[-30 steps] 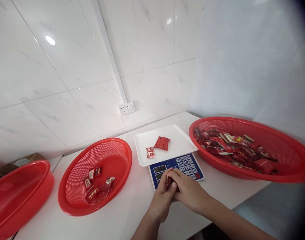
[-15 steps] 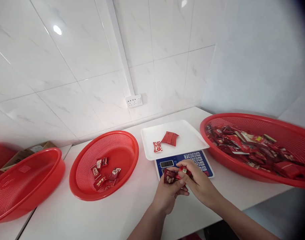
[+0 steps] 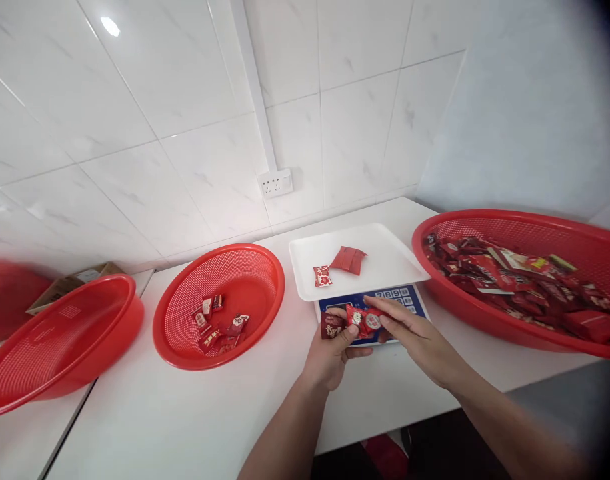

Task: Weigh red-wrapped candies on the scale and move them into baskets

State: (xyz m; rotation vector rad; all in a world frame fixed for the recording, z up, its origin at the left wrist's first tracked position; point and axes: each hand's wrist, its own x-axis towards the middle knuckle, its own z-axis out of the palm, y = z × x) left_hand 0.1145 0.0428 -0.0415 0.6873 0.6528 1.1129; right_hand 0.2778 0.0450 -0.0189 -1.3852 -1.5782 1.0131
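Note:
In front of the scale, my left hand (image 3: pixel 329 357) is closed on several small wrapped candies. One is a dark red wrapped candy (image 3: pixel 331 325); the bright red wrapped candies (image 3: pixel 363 320) lie under its thumb. My right hand (image 3: pixel 415 333) grips the right end of the bright red ones with thumb and fingertips. Behind the hands stands the digital scale (image 3: pixel 419 308), its blue keypad partly covered by them. On its white tray (image 3: pixel 385 267) lie a red packet (image 3: pixel 349 260) and a smaller red-and-white packet (image 3: pixel 323 276).
A red plastic basket (image 3: pixel 219 248) to the left holds several wrapped candies. Another red basket (image 3: pixel 519 220) at the right is heaped with mixed red packets. At far left a red basket (image 3: pixel 119 287) stands before a cardboard box (image 3: pixel 59 287). A wall socket (image 3: pixel 275 183) is behind.
The bright red candies, mostly covered by my fingers before, now show in front of them. My right hand has shifted slightly right, its fingers straighter. The camera view has tilted down.

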